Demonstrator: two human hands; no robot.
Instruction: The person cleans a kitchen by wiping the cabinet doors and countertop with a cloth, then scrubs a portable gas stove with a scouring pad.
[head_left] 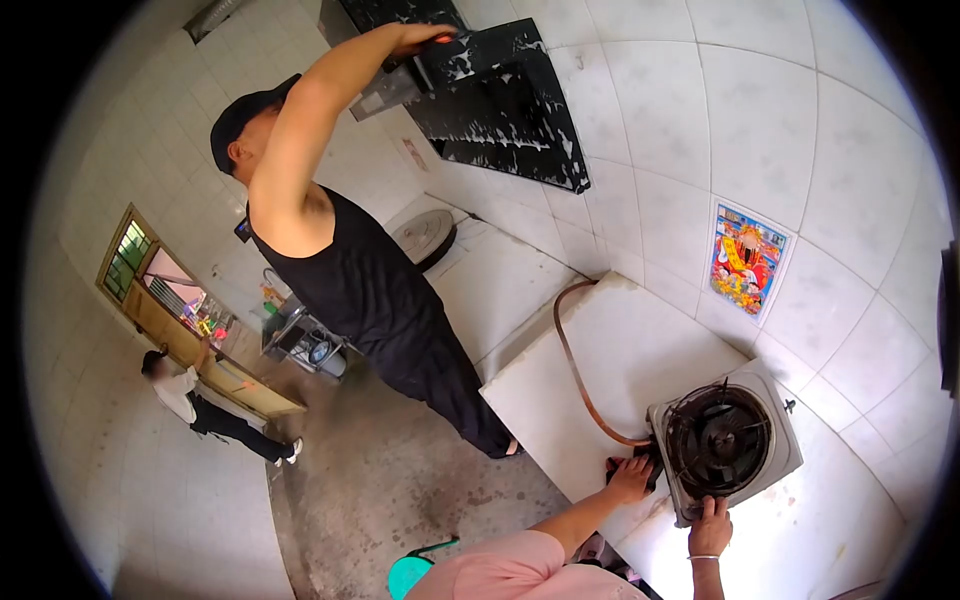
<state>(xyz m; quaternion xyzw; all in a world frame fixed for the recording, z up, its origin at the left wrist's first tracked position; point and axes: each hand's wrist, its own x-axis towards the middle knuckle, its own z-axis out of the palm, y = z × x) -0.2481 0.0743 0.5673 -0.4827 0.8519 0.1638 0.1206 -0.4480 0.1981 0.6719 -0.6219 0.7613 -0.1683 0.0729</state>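
Observation:
A single-burner gas stove (778, 400) with a square metal body and a dark, grimy round burner sits on the white counter. My left hand (630, 481) is at its left side, fingers curled over a dark thing (655, 462) close to where the hose joins; I cannot tell what that is. My right hand (711, 522), with a band round the wrist, grips the stove's near edge, its fingertips by the burner ring. A brown hose (573, 362) runs from the stove across the counter toward the wall.
The white counter (610, 340) meets a tiled wall with a colourful poster (746, 260). Further left, another person (350, 270) reaches up to a black range hood (520, 120) streaked with white foam. A second person (190, 395) stands by the door. A green stool (408, 577) is below.

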